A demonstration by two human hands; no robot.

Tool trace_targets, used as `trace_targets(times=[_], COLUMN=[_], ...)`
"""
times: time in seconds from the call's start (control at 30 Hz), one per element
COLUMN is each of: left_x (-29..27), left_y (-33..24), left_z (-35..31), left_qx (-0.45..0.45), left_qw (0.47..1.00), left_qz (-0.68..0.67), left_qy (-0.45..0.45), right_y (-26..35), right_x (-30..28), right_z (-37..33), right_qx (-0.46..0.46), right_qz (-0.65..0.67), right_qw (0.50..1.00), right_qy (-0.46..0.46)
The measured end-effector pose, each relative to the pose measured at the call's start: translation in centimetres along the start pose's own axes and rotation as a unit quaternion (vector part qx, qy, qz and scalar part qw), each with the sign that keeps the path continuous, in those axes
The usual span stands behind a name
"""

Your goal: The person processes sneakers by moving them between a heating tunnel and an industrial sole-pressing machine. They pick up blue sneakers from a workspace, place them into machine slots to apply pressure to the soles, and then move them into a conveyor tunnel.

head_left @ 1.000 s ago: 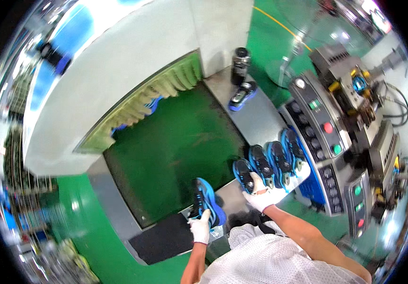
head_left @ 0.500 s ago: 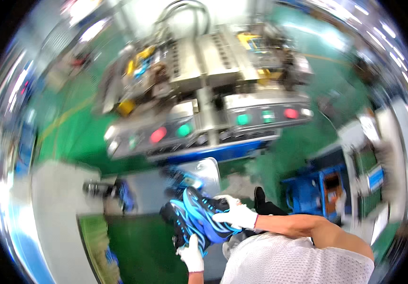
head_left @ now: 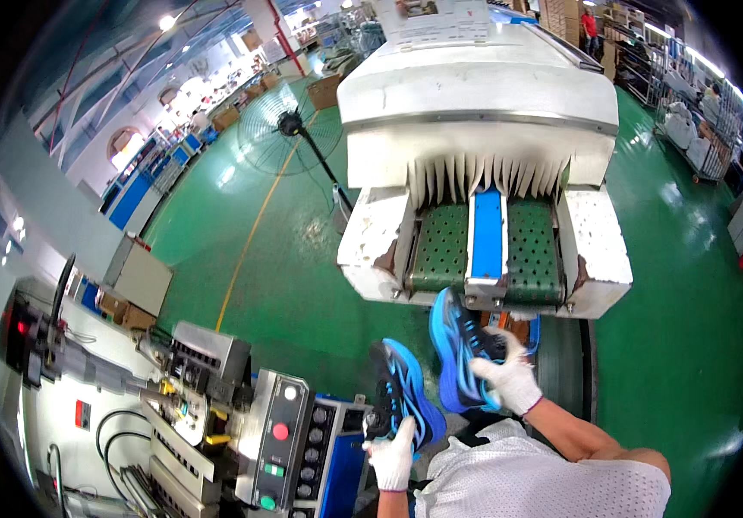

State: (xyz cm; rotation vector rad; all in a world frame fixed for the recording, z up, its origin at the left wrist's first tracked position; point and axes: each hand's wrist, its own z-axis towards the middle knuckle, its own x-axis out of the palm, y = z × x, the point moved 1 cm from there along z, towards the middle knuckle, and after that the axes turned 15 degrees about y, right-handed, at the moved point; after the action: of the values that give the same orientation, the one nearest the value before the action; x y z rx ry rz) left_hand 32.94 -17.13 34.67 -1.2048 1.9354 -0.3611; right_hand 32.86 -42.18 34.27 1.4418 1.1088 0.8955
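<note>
My left hand, in a white glove, grips a black-and-blue sneaker by its heel end. A second sneaker of the same look is in my gloved right hand, its toe pointing away from me. The two shoes are apart, both tilted with their blue soles partly showing. In front of the right-hand sneaker is a white tunnel machine with two green perforated conveyor belts split by a blue strip. Fabric flaps hang over its mouth.
On the left stands a machine with a button panel, close to my left hand. A large pedestal fan is beyond it on the green floor. Wheeled racks and a person in red are at the far right.
My view has swung from the button-panel machine to the tunnel machine; the panel is now at the left. The sneakers, formerly side by side, have been drawn apart, one in each hand.
</note>
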Motion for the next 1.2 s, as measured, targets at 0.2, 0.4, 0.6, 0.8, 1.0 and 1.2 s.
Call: trace_targets(times=[0.2,0.4,0.6,0.8,1.0,1.2], left_x=[6.5,19.0,19.7,6.6,-6.2,-0.6], left_y=[-21.3,-33.0,-36.0,-9.3,28.9,56.2], left_z=[10.5,23.2,25.3,19.0,8.1,-17.3], left_qx=[0.425,0.485,0.505,0.452,0.003,-0.369], left_qw=[0.896,0.861,0.858,0.872,0.992,0.742], left_qz=[-0.013,0.139,0.046,0.048,0.118,-0.25], left_qy=[0.128,0.06,0.082,0.182,-0.045,-0.5], right_y=[5.5,3.4,5.2,2.2,-18.3,-22.6], right_x=[-11.0,-17.5,-20.6,-0.5,17.1,27.0], right_z=[8.6,21.8,29.8,21.3,16.4,7.5], right_qx=[-0.05,0.073,0.045,-0.29,0.017,0.023], right_qz=[-0.207,-0.299,-0.404,-0.159,-0.156,-0.304], right_qw=[0.95,0.918,0.875,0.942,0.827,0.639], right_qy=[-0.226,-0.248,-0.261,-0.054,0.54,0.706])
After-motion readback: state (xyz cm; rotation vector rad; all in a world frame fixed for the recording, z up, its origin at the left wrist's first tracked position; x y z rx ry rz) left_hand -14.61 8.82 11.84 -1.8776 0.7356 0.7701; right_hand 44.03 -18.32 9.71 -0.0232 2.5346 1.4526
